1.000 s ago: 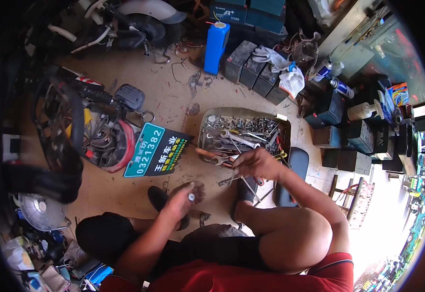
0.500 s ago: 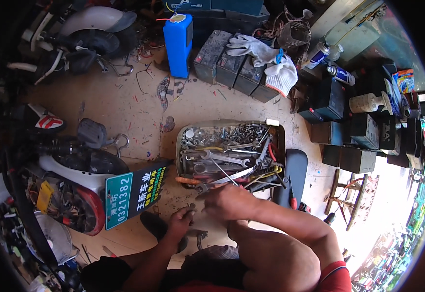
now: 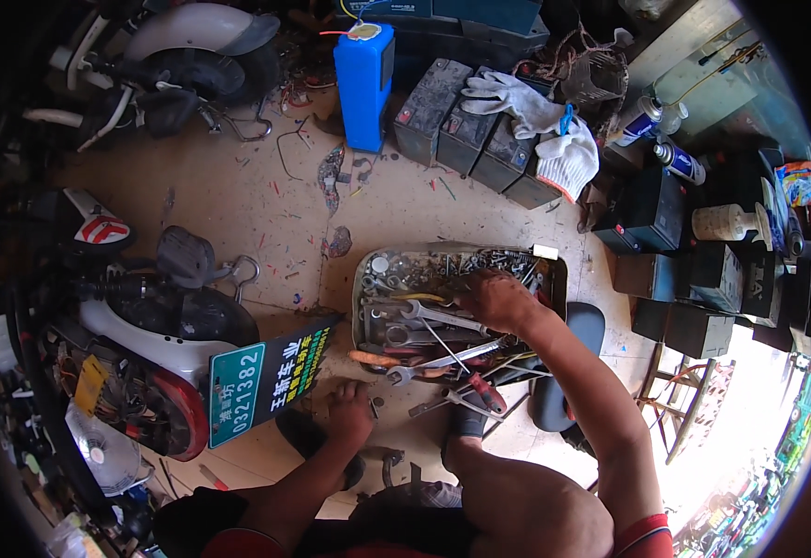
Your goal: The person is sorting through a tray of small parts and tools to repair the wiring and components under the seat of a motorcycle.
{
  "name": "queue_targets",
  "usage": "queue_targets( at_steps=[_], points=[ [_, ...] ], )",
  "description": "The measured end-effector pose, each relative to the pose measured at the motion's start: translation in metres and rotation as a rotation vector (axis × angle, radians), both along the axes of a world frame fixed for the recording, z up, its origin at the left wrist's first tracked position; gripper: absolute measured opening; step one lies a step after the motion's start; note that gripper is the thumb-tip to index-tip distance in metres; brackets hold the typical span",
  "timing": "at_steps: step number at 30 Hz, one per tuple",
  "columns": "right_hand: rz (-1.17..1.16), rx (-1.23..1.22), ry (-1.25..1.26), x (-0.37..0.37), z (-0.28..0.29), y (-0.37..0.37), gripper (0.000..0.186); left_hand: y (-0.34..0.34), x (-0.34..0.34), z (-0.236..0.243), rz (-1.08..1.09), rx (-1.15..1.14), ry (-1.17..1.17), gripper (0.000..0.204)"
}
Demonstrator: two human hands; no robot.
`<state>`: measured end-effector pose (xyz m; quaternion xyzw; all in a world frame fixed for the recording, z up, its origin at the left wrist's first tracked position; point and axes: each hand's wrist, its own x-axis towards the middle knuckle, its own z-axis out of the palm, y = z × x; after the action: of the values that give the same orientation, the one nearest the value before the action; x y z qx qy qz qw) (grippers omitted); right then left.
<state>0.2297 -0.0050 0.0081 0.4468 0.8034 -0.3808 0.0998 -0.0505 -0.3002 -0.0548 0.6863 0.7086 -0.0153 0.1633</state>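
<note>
A tray of tools (image 3: pixel 357 321) lies on the floor in front of me, full of wrenches, bolts and small metal parts. My right hand (image 3: pixel 503 302) reaches into its far half, over the loose small parts. Its fingertips are hidden, so what they hold cannot be made out. Nearer me, my left hand (image 3: pixel 350 411) is closed beside a small metal piece (image 3: pixel 376 404) at its fingertips. An open-end wrench (image 3: pixel 401 375) sticks out over the tray's near edge. A red-handled screwdriver (image 3: pixel 487 394) lies at the near edge, its shaft pointing back across the tools.
A scooter with a green plate (image 3: pixel 236 395) stands at the left. Beyond the tray are a blue battery pack (image 3: pixel 362 93) and dark batteries (image 3: pixel 433 107) with work gloves (image 3: pixel 517 107) on top. A black seat (image 3: pixel 563 395) adjoins the tray's right side. A wooden stool (image 3: pixel 679 400) stands further right.
My right hand has moved from the tray's near edge into its far half, uncovering the screwdriver. My left hand stays near the same place. The whole view has shifted slightly.
</note>
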Motion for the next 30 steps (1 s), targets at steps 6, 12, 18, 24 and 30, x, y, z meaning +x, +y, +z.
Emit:
queue_targets(
  at_steps=[6,12,18,24,30],
  points=[
    [0.006,-0.003,-0.029,-0.019,-0.012,0.0,0.056,0.028,0.01,0.065,0.013,0.139,-0.254,0.032],
    [0.05,-0.024,-0.096,-0.031,0.008,-0.006,0.06,0.102,0.034,0.133,-0.136,0.339,-0.504,0.033],
    [-0.065,0.158,0.008,-0.02,-0.01,-0.025,0.065,0.224,0.075,0.081,-0.082,0.18,-0.398,0.04],
    [-0.002,0.224,-0.159,-0.016,-0.004,-0.045,0.079,0.273,0.076,0.042,-0.202,-0.698,-0.252,0.061],
    [0.01,0.22,-0.26,-0.011,-0.009,-0.038,0.084,0.28,0.082,0.037,-0.241,-0.644,-0.21,0.066]
  ],
)
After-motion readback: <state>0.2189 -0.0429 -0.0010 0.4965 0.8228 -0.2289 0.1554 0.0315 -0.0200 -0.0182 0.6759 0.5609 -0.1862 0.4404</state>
